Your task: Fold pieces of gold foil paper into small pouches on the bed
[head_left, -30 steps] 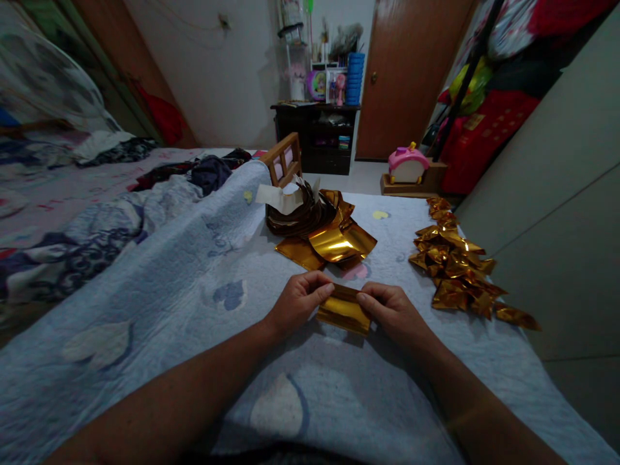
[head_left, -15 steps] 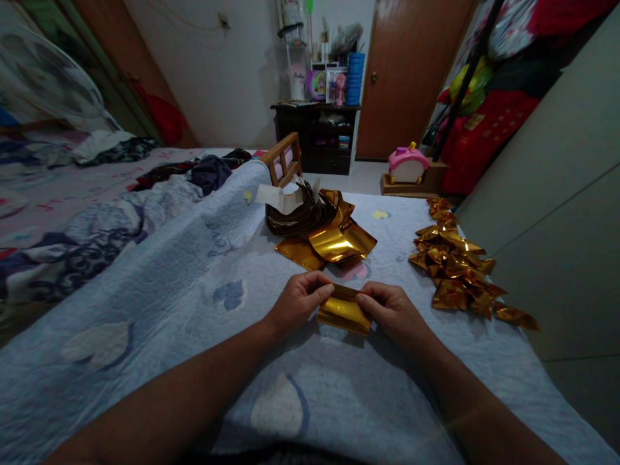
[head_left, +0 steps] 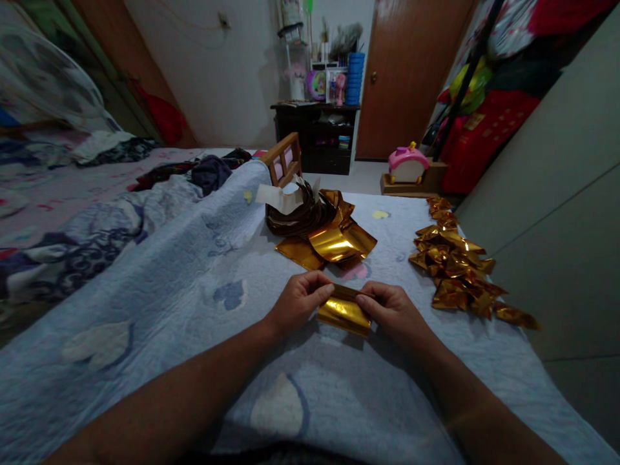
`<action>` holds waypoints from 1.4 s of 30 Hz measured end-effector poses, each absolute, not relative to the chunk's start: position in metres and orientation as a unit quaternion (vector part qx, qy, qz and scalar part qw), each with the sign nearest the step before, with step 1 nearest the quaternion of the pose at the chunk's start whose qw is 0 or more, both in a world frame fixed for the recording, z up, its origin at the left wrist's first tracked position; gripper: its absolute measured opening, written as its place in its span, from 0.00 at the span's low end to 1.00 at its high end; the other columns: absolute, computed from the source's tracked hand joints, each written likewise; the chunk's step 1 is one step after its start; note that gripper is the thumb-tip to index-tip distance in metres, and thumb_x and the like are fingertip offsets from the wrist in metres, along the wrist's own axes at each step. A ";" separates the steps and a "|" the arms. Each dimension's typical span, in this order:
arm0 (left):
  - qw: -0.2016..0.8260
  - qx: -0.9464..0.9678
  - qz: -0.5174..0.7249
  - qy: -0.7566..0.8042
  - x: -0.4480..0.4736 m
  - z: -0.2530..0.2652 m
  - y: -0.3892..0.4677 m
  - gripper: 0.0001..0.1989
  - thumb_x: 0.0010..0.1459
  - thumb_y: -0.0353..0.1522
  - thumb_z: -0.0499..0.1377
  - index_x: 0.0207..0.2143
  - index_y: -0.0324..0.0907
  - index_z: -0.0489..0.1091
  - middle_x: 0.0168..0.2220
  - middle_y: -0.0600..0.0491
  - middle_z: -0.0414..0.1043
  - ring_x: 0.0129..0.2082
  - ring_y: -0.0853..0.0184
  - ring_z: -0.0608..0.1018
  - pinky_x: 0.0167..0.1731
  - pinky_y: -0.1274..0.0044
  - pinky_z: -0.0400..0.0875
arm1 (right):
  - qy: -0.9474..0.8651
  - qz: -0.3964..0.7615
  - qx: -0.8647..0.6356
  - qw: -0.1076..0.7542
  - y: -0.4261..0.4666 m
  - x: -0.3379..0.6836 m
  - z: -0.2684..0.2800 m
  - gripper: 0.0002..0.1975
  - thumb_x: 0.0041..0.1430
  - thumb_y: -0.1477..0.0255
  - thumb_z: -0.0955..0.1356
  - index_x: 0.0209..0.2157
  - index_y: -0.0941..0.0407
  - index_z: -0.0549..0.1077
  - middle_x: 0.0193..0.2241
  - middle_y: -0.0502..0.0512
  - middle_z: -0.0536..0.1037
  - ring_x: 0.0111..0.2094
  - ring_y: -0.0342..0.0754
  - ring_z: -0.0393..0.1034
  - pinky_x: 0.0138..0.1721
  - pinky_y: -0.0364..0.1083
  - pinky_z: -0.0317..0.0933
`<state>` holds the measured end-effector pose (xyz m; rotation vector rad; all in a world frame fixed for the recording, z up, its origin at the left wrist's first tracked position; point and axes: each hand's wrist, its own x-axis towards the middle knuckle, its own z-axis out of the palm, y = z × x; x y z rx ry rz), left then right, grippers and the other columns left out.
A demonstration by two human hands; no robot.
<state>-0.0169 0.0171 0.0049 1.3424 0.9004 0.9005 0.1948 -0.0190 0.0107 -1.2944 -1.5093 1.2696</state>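
Between my hands is a sheet of gold foil paper [head_left: 345, 314], its far edge folded over in a narrow dark strip. My left hand [head_left: 304, 298] pinches the far left corner between thumb and fingers. At the far right corner, my right hand [head_left: 387, 306] grips it the same way, thumb on top. Just beyond lie loose gold foil sheets [head_left: 341, 242], partly over a dark stack of paper [head_left: 295, 219] with a whitish torn wrapper [head_left: 278, 199]. Off to the right is a row of folded gold foil pieces [head_left: 453, 265].
A pale blue quilt with heart shapes [head_left: 184, 361] covers the bed under everything. A small wooden rail [head_left: 285, 161] stands behind the stack. Rumpled clothes [head_left: 208, 174] lie to the left. A light cabinet [head_left: 557, 226] borders the bed's right side.
The foil sheet has tilted slightly, and the light on it has shifted. Both hands keep almost the same place and grip.
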 end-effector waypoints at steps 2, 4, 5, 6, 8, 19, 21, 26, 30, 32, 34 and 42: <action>0.602 0.579 0.389 0.390 -0.017 0.005 0.017 0.15 0.54 0.42 0.66 0.31 0.38 0.73 0.26 0.56 0.70 0.26 0.71 0.70 0.29 0.79 0.64 | -0.589 0.498 -0.507 0.384 -0.019 0.195 0.011 0.15 0.56 0.60 0.69 0.23 0.56 0.70 0.19 0.47 0.66 0.22 0.43 0.58 0.25 0.44 0.50; 0.602 0.576 0.388 0.393 -0.017 0.005 0.017 0.15 0.54 0.42 0.66 0.31 0.38 0.73 0.26 0.56 0.70 0.26 0.71 0.70 0.29 0.79 0.64 | -0.587 0.500 -0.506 0.386 -0.019 0.195 0.011 0.15 0.55 0.60 0.69 0.23 0.56 0.70 0.19 0.47 0.66 0.23 0.43 0.58 0.26 0.43 0.51; 0.602 0.575 0.388 0.394 -0.017 0.006 0.017 0.15 0.54 0.42 0.66 0.31 0.38 0.73 0.26 0.56 0.70 0.26 0.71 0.70 0.29 0.79 0.64 | -0.586 0.502 -0.506 0.385 -0.019 0.195 0.012 0.15 0.55 0.60 0.69 0.23 0.56 0.70 0.19 0.47 0.66 0.23 0.43 0.58 0.26 0.43 0.51; 0.602 0.575 0.388 0.396 -0.017 0.006 0.016 0.15 0.54 0.42 0.66 0.31 0.38 0.73 0.26 0.55 0.70 0.26 0.71 0.70 0.29 0.79 0.64 | -0.585 0.505 -0.506 0.383 -0.019 0.195 0.012 0.14 0.54 0.60 0.69 0.23 0.56 0.70 0.19 0.47 0.66 0.23 0.43 0.58 0.25 0.43 0.51; 0.602 0.573 0.391 0.396 -0.016 0.007 0.016 0.15 0.54 0.42 0.66 0.31 0.38 0.73 0.26 0.55 0.70 0.26 0.71 0.70 0.29 0.79 0.64 | -0.582 0.509 -0.506 0.382 -0.020 0.194 0.013 0.14 0.54 0.60 0.69 0.24 0.56 0.71 0.19 0.47 0.66 0.23 0.43 0.58 0.25 0.43 0.51; 0.597 0.574 0.398 0.394 -0.015 0.007 0.016 0.14 0.54 0.41 0.66 0.30 0.38 0.73 0.25 0.56 0.69 0.25 0.72 0.68 0.28 0.79 0.63 | -0.578 0.508 -0.507 0.389 -0.019 0.196 0.010 0.14 0.56 0.60 0.68 0.25 0.57 0.73 0.20 0.48 0.67 0.23 0.43 0.59 0.26 0.44 0.52; 0.595 0.579 0.399 0.391 -0.016 0.006 0.017 0.13 0.55 0.40 0.66 0.30 0.38 0.74 0.25 0.56 0.69 0.25 0.72 0.68 0.28 0.79 0.64 | -0.575 0.510 -0.509 0.389 -0.019 0.196 0.010 0.14 0.56 0.60 0.68 0.26 0.57 0.74 0.20 0.48 0.67 0.23 0.43 0.59 0.26 0.44 0.51; 0.567 0.596 0.403 0.401 -0.015 0.003 0.017 0.12 0.55 0.39 0.65 0.30 0.38 0.75 0.25 0.54 0.70 0.26 0.70 0.70 0.28 0.79 0.64 | -0.573 0.499 -0.517 0.395 -0.017 0.196 0.008 0.13 0.55 0.61 0.69 0.28 0.57 0.75 0.21 0.48 0.69 0.25 0.44 0.60 0.27 0.44 0.54; 0.562 0.604 0.392 0.408 -0.013 0.004 0.018 0.11 0.56 0.39 0.64 0.29 0.38 0.74 0.26 0.54 0.71 0.27 0.70 0.71 0.28 0.79 0.64 | -0.564 0.480 -0.527 0.416 -0.017 0.196 0.007 0.12 0.55 0.61 0.69 0.28 0.56 0.73 0.22 0.48 0.69 0.25 0.44 0.61 0.28 0.44 0.55; 0.556 0.608 0.385 0.416 -0.013 0.003 0.018 0.11 0.56 0.38 0.63 0.29 0.38 0.74 0.26 0.55 0.71 0.27 0.69 0.71 0.29 0.78 0.64 | -0.563 0.467 -0.538 0.419 -0.017 0.196 0.005 0.11 0.56 0.61 0.68 0.28 0.55 0.72 0.23 0.48 0.69 0.26 0.45 0.61 0.28 0.44 0.56; 0.544 0.619 0.375 0.425 -0.012 0.002 0.018 0.11 0.57 0.38 0.62 0.30 0.39 0.73 0.25 0.55 0.71 0.26 0.69 0.71 0.29 0.78 0.65 | -0.572 0.445 -0.554 0.410 -0.016 0.196 0.002 0.11 0.57 0.62 0.67 0.28 0.55 0.72 0.23 0.49 0.70 0.26 0.45 0.63 0.29 0.45 0.56; 0.406 0.719 0.310 0.471 -0.009 0.002 0.015 0.05 0.58 0.32 0.58 0.30 0.41 0.71 0.24 0.57 0.68 0.25 0.69 0.71 0.28 0.78 0.61 | -0.629 0.316 -0.613 0.358 -0.012 0.192 -0.001 0.08 0.58 0.67 0.65 0.29 0.55 0.73 0.26 0.52 0.76 0.29 0.49 0.69 0.33 0.46 0.58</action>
